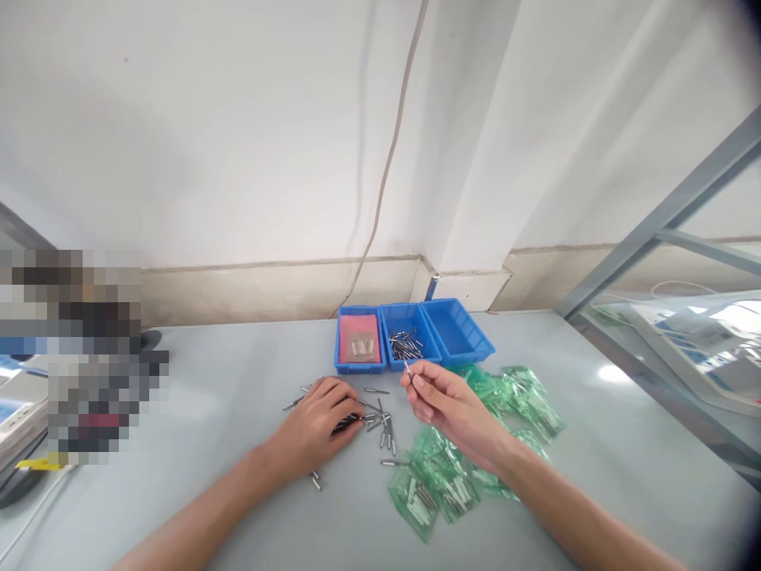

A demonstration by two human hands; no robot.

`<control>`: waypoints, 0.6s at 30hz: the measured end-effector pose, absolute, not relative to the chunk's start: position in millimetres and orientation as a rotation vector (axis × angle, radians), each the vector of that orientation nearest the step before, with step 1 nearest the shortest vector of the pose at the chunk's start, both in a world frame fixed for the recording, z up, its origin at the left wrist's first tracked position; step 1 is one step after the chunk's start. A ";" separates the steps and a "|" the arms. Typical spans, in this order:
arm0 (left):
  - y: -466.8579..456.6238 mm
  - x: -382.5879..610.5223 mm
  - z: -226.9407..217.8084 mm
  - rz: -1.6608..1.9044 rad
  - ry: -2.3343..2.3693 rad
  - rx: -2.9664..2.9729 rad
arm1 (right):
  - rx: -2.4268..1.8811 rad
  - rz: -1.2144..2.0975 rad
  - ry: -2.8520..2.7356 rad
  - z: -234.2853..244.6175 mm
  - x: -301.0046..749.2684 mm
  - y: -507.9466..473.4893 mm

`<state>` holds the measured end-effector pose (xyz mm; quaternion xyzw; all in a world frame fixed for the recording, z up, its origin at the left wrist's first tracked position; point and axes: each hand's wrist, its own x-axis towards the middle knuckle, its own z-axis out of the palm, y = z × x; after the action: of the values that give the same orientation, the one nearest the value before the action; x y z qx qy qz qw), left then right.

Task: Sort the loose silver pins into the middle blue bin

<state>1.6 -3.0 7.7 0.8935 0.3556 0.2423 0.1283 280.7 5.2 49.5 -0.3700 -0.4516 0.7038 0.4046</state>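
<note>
My right hand is raised a little above the table and pinches one small metal pin between thumb and forefinger, close to the front edge of the middle blue bin. My left hand rests palm down on the table with its fingers curled over several loose metal pins. More pins lie scattered around it. The middle bin holds a heap of the same pins.
Three blue bins stand in a row by the wall: the left one holds a pink sheet, the right one looks empty. Several green plastic bags of pins lie on the grey table under my right arm. A metal frame stands at right.
</note>
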 end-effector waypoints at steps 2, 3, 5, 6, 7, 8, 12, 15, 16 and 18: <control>-2.9 1.2 6.9 0.696 1.031 2.601 | -0.925 1.786 -1.144 48.7 280.8 4.4; -2.9 1.1 6.7 0.697 1.028 2.602 | -0.915 1.788 -1.156 47.8 281.0 4.1; -3.0 1.1 6.8 0.704 1.023 2.602 | -0.900 1.777 -1.195 45.4 281.6 4.2; -3.0 1.2 7.1 0.709 1.022 2.600 | -0.901 1.761 -1.220 44.1 281.8 4.4; -3.0 1.4 7.4 0.715 1.021 2.598 | -0.909 1.734 -1.248 43.0 282.1 4.9; -3.0 1.6 7.8 0.720 1.020 2.597 | -0.925 1.696 -1.280 41.9 282.2 5.4; -2.6 2.2 8.8 0.724 1.021 2.602 | -1.055 1.463 -1.452 38.7 282.0 7.1; -2.4 2.2 8.9 0.718 1.025 2.613 | -1.146 1.245 -1.562 36.3 281.3 6.2; -2.3 2.2 8.9 0.716 1.025 2.615 | -1.170 1.186 -1.590 35.6 281.0 5.5; -2.1 2.3 8.7 0.715 1.025 2.616 | -1.210 1.112 -1.633 34.7 280.4 4.0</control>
<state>2.3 -2.1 8.7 0.8958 0.3508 0.2447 0.1211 280.4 4.0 34.7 -0.4784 -0.6457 0.4398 0.4010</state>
